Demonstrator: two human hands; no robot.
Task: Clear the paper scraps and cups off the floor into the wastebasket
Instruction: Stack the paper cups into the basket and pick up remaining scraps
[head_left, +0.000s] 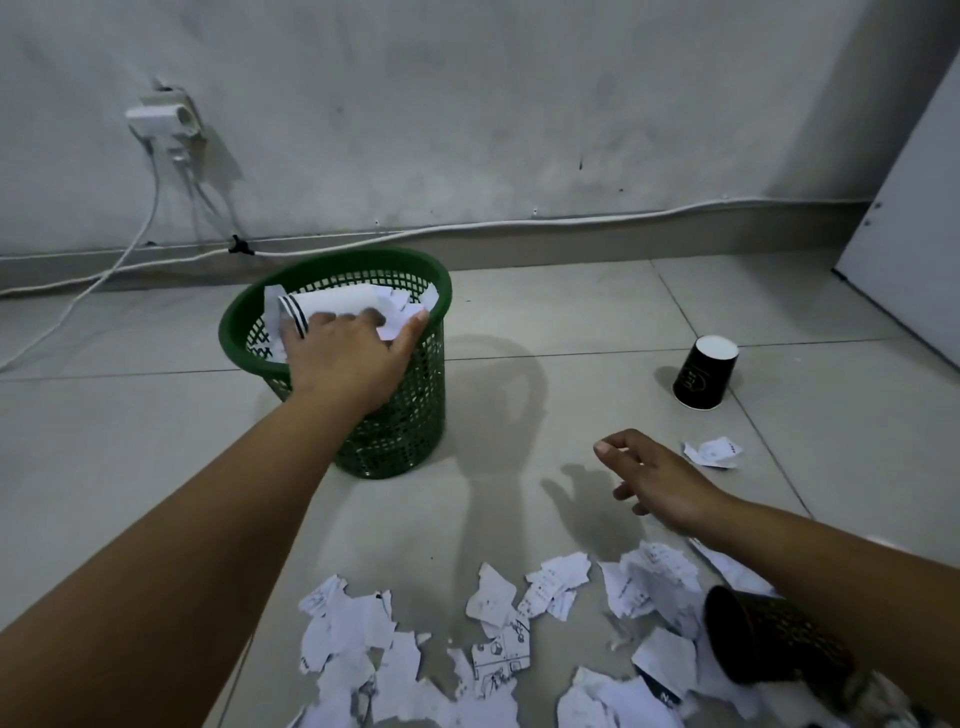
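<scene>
Black cup (705, 372) upside down, logo illegible, scraps' (644, 574) print unreadable

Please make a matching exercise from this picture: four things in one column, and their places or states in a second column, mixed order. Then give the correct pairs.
Things:
1. wastebasket
2. black cup
3. dark patterned cup
4. left hand

Places or states:
A. lying on its side among the scraps, under the right forearm
B. over the open top of the green bin, fingers spread
C. upside down on the floor, far right
D. standing upright near the wall, paper already inside

Pairs: 1-D, 2-C, 3-A, 4-B
</scene>
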